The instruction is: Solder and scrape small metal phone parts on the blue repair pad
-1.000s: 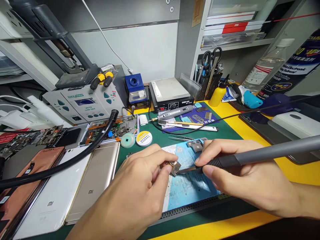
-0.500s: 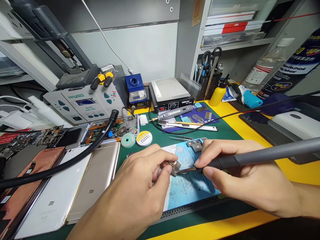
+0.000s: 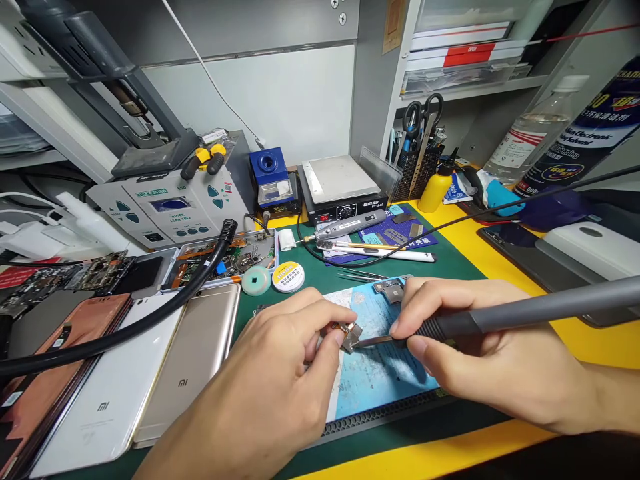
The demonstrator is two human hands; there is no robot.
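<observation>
Between the thumb and fingers of my left hand [image 3: 290, 373] is a small circuit board piece [image 3: 352, 337] with a metallic face, partly hidden by the fingers. My right hand [image 3: 490, 360] grips a soldering iron [image 3: 530, 309] with a dark grey handle, much like a pen. Its metal tip [image 3: 373, 341] reaches leftward to the lower edge of the piece and seems to touch it. Below both hands lies a light blue work pad [image 3: 373, 390]. Another small board piece [image 3: 391, 291] rests at the pad's far edge, beside my right fingers.
Phones, including a gold one [image 3: 195, 360], lie at left under a black hose [image 3: 165, 310]. Behind stand a hot air station [image 3: 175, 207], a blue soldering station [image 3: 273, 173] and a heating plate [image 3: 340, 180]. Tweezers [image 3: 363, 275] lie beyond the pad. A black cable [image 3: 465, 227] crosses at right.
Both hands keep almost the same pose, with the tip still at the board piece. The black cable at right has shifted slightly upward.
</observation>
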